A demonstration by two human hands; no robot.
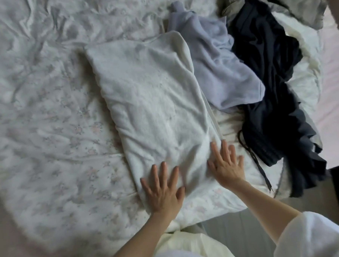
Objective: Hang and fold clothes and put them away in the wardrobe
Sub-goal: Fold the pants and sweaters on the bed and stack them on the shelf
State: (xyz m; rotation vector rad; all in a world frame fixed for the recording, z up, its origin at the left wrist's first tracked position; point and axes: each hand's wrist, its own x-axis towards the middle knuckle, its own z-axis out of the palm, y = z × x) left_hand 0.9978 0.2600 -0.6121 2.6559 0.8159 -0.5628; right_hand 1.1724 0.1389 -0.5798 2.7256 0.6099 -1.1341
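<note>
A bed filled almost the whole head view. It was covered with a crumpled white bedspread with small pale flowers. At about 3 o'clock a strip of plain pale pink sheet showed along the edge of the bed.

In the middle lay a soft, fuzzy white garment folded into a long rectangle. It sat flat on the bedspread and ran from about 11 o'clock down to about 5 o'clock.

The left hand lay flat on the near end of the white garment, at about 6 o'clock. Its fingers were straight and spread wide apart, pressing down on the cloth. The right hand lay flat just beside it, at about 5 o'clock, on the right near edge of the same garment. Its fingers were straight and a little spread too. The two hands were near each other but did not touch.

At about 1 o'clock a soft pale lilac garment lay in a loose heap, touching the right side of the white one. Further right, at about 2 o'clock, was a crumpled dark navy garment with a long dark cord. A grey cloth lay bunched at the top, near 1 o'clock.

At the bottom right was a loose white sleeve.
</note>
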